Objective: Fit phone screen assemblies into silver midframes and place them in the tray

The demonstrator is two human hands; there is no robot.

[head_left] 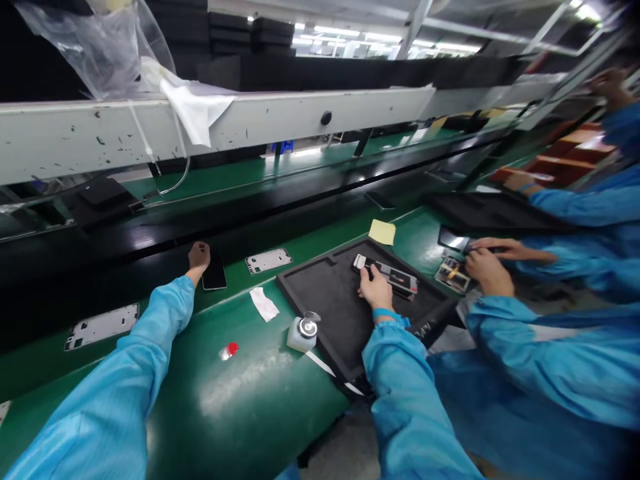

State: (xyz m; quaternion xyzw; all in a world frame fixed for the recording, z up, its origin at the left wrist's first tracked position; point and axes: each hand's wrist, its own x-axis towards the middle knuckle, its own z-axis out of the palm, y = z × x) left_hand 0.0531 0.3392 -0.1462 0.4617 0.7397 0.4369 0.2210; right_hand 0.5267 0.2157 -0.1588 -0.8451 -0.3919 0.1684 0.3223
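Note:
My left hand (198, 256) reaches out to the black conveyor belt (150, 240) and rests, fingers curled, on the top edge of a dark phone (215, 273) lying there. My right hand (375, 288) lies on a black foam tray (330, 300) and grips the near end of an opened phone assembly (393, 275). Both arms wear blue sleeves.
Two white phone frames (269, 260) (101, 326) lie along the belt edge. A white wipe (263, 304), a small dispenser bottle (303, 333), a red-capped vial (229, 351) and a yellow note (382, 232) sit on the green bench. A co-worker's hands (487, 263) work at right.

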